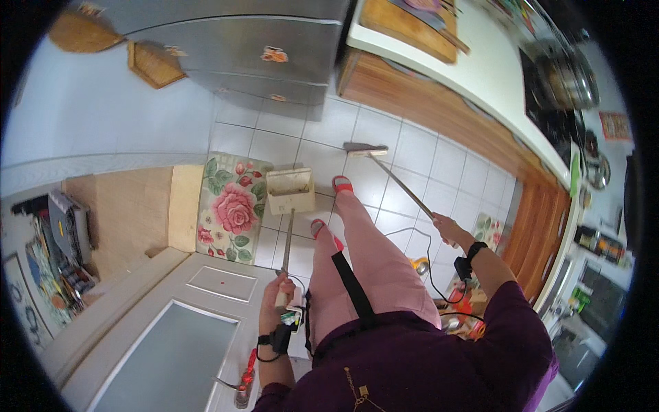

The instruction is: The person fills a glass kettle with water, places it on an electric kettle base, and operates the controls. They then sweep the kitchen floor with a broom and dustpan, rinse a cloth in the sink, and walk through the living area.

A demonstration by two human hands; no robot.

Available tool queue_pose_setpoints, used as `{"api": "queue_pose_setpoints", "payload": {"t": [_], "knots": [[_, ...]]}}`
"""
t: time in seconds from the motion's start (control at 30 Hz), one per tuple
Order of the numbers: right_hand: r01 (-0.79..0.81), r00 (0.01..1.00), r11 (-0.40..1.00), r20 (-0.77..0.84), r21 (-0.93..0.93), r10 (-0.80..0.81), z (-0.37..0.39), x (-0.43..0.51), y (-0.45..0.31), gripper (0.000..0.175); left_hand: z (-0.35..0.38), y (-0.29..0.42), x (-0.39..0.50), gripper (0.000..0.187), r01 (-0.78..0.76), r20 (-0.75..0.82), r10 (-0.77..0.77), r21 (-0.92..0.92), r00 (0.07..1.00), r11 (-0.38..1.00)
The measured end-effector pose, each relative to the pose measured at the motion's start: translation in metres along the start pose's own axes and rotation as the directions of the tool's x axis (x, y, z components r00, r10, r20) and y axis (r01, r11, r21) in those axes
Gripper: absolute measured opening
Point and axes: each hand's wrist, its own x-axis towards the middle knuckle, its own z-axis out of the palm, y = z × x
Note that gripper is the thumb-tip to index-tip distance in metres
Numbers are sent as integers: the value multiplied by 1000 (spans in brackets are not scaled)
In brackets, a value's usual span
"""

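Observation:
My left hand (278, 292) grips the handle of a long-handled dustpan (291, 193). The pale, stained pan rests at the right edge of a floral mat (231, 208). Around the upper handle of a broom (401, 185) my right hand (447, 230) is closed. The broom's head lies on the white floor tiles (319, 154), right of the dustpan and above my feet, which are in red slippers. Both wrists wear black straps with small devices and cables.
A grey refrigerator (226, 49) stands at the top left. Wooden cabinets (412, 87) with a white counter (494, 77) run along the right, bearing a cutting board (406, 28) and a knife. A white door (206, 288) is at lower left, beside a doorway.

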Motion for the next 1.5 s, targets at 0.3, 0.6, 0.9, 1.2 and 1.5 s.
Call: {"api": "queue_pose_setpoints", "payload": {"t": [0.3, 0.6, 0.9, 1.2, 1.5], "knots": [[372, 921, 913, -189, 166, -340, 32, 54, -33, 44, 28, 4, -5, 16, 23, -126, 1, 194, 992, 981], [316, 933, 938, -225, 142, -280, 9, 116, -11, 44, 72, -43, 26, 13, 89, -275, -38, 177, 961, 980], [70, 984, 976, -177, 204, -33, 24, -18, 222, 39, 150, -115, 51, 11, -50, -193, 309, 774, 931, 632], [140, 980, 672, -198, 727, 10, -43, 1, 248, 49, 245, -146, 104, 24, -54, 42, 357, 998, 933, 24], [152, 940, 330, -239, 932, 242, -24, 155, 167, 36, 340, -158, 163, 21, 93, -71, 271, 993, 960, -68]]}}
